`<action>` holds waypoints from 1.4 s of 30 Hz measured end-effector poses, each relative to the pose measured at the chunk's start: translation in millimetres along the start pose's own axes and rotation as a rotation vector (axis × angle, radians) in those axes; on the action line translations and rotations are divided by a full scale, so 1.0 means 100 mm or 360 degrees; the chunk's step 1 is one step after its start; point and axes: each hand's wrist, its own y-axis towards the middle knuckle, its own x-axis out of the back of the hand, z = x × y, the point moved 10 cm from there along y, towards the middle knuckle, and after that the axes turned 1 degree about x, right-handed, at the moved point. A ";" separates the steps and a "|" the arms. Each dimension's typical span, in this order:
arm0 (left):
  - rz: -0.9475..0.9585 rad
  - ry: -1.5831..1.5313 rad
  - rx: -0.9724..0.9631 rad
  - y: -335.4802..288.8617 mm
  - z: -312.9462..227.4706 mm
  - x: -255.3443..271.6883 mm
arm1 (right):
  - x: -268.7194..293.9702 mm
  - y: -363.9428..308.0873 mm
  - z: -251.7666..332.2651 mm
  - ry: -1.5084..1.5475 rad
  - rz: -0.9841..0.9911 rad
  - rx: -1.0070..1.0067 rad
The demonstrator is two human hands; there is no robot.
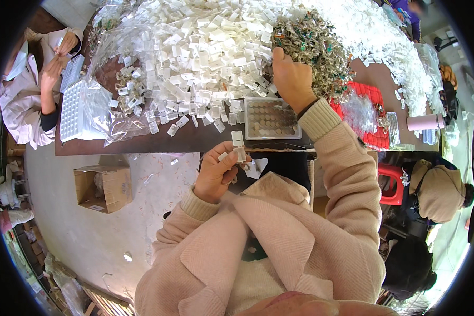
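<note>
Near the table's front edge, my left hand (216, 171) pinches a small white rectangular plastic housing (238, 139) upright between thumb and fingers. Other small pale pieces show against the same fingers; their kind is unclear. Farther forward, my right hand (293, 76) is at the left edge of a heap of small metal clips (321, 52) with some green bits. Its fingers are curled closed, and what they hold, if anything, is hidden. Left of it spreads a big pile of white plastic housings (205, 47). Below my right wrist stands a clear plastic box (273, 136) of small round discs.
A red basket (380, 118) with clear bags and a pink bottle (425, 122) are on the right. White trays (72, 118) and plastic film lie left, near a person (31, 100) handling a small part. A cardboard box (104, 187) and red stool (392, 184) stand below table level.
</note>
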 end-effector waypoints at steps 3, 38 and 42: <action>-0.0013 -0.0020 0.0002 -0.02 -0.01 0.03 | 0.04 -0.06 -0.19 0.0309 0.0060 -0.0269; -0.0117 0.0765 -0.0988 -0.10 -0.64 -0.46 | 1.06 -1.16 0.48 0.2133 0.0387 -0.0068; -0.0069 0.0271 -0.0971 -0.09 -0.56 -0.43 | 1.14 -1.16 0.53 0.2007 -0.0046 -0.0081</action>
